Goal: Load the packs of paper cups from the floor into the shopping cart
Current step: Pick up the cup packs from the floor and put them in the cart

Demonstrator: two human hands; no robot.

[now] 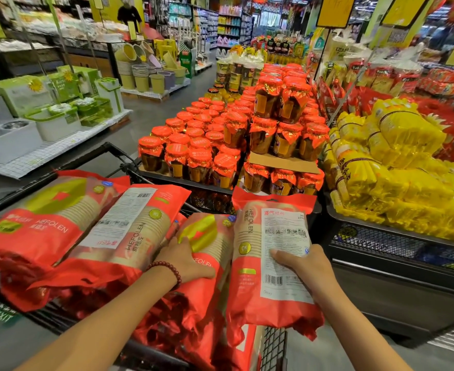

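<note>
Several red packs of paper cups lie piled in the black shopping cart (108,149) below me. My right hand (304,266) grips one pack (260,253) from its right side, label up, at the cart's right edge. My left hand (187,261), with a bead bracelet on the wrist, rests flat on a neighbouring pack (207,234) in the middle of the pile. Two more packs (41,226) (132,228) lie to the left on top of the heap. The floor under the cart is hidden.
A display of red-lidded jars (220,140) stands right in front of the cart. Yellow bagged goods (397,162) fill a black bin on the right. Mop buckets and green boxes (46,116) sit on a low platform at the left. An aisle runs between.
</note>
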